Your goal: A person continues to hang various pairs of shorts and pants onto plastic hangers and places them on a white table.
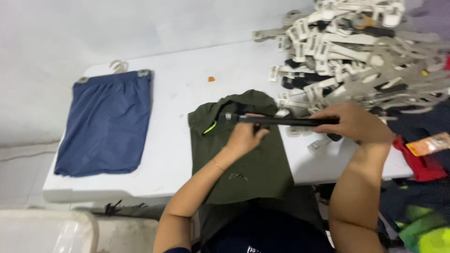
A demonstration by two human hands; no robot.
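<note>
Olive-green garment [251,164] spread at near edge of white counter [173,154], lower hem hanging over that edge. Left hand [244,137] resting on garment, fingers curled closed around underside of black clip hanger [281,121]. Right hand [355,123] closed around hanger's right end, bar held level just above garment's waistband. Blue shorts [105,124] already on a pale hanger, flat near left edge, well apart. Bare counter surface between the two garments and toward far edge. Heap of pale and black hangers [356,51] crowding far right corner. Small orange scrap [211,79] near far edge. Orange package [429,144] beyond right edge, print blurred.
</note>
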